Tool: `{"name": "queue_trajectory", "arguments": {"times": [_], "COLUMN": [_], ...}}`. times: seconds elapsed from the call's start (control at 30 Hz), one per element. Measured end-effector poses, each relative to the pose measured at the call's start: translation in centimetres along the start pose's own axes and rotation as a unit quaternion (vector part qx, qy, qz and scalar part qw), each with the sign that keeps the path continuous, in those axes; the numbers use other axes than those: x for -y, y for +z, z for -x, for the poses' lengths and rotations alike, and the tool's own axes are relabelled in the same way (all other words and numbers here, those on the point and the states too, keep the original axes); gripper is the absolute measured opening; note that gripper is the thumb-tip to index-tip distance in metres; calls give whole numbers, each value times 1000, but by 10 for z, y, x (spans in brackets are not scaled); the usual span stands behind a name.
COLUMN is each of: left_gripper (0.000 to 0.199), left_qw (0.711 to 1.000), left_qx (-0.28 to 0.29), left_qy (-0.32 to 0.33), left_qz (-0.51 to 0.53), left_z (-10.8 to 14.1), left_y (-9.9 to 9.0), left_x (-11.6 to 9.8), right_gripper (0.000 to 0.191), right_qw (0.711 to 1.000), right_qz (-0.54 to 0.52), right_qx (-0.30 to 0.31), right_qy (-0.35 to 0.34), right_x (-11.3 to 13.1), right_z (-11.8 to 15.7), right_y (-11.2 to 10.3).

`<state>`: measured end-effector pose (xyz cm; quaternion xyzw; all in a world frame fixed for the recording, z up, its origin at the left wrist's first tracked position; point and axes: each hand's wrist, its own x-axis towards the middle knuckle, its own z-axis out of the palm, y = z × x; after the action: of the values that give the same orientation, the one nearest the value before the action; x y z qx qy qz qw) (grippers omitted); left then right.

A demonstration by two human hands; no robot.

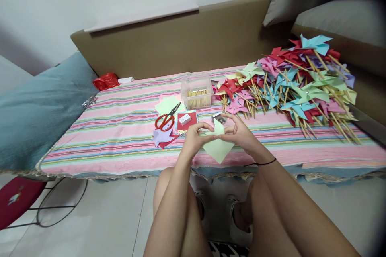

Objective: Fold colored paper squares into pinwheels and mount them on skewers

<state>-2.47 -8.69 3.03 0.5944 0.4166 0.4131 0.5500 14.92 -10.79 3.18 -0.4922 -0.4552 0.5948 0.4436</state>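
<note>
A pale green paper sheet is held between both hands above the near edge of the striped cloth, one corner pointing down and another raised. My left hand pinches its left side with thumb and fingers. On the right side, my right hand grips the sheet, its index finger stretched toward the raised corner. Just behind the paper lies a small open box of metal bits. To the left are red-handled scissors, a small white box on red paper squares, and a lilac paper piece.
A clear plastic box of thin sticks stands behind the hands. Many coloured paper pinwheels on sticks are piled at the right. A red bag lies at the back left, and a dark red stool stands at lower left.
</note>
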Motion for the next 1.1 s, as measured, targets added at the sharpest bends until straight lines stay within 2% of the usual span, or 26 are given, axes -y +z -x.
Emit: {"name": "queue_trajectory", "arguments": {"times": [0.23, 0.43, 0.5, 0.6, 0.67, 0.73, 0.8, 0.93, 1.1], "left_gripper": [25, 31, 38, 55, 68, 76, 73, 59, 60], "left_qw": [999, 999, 998, 986, 978, 979, 985, 983, 980], "left_qx": [-22, -28, -66, -115, -102, -78, -86, -149, -172], "left_qy": [38, 28, 6, -51, -72, -77, -67, -51, -48], "left_qz": [-26, -33, -3, 112, 169, 169, 137, 90, 84], "left_z": [-2, 1, 1, 1, 1, 2, 3, 3, 1], "left_y": [1, 1, 1, 1, 4, 9, 15, 22, 19], "left_x": [0, -7, -10, -11, -12, -12, -12, -11, -9], "right_gripper": [90, 85, 84, 84, 83, 82, 80, 81, 82], "right_qw": [1000, 1000, 998, 991, 986, 985, 987, 989, 992], "right_qz": [-1, -26, -45, -87, -107, -116, -118, -111, -85], "right_qx": [1, -11, -42, -101, -122, -120, -105, -87, -82], "right_qy": [-12, -8, -13, -25, -32, -34, -32, -31, -38], "right_x": [-1, -3, -3, -2, -2, -3, -4, -5, -6], "right_z": [0, 0, -2, -4, -4, -4, -4, -3, -3], "right_y": [-1, 0, -1, -2, -2, 0, 3, 7, 7]}}
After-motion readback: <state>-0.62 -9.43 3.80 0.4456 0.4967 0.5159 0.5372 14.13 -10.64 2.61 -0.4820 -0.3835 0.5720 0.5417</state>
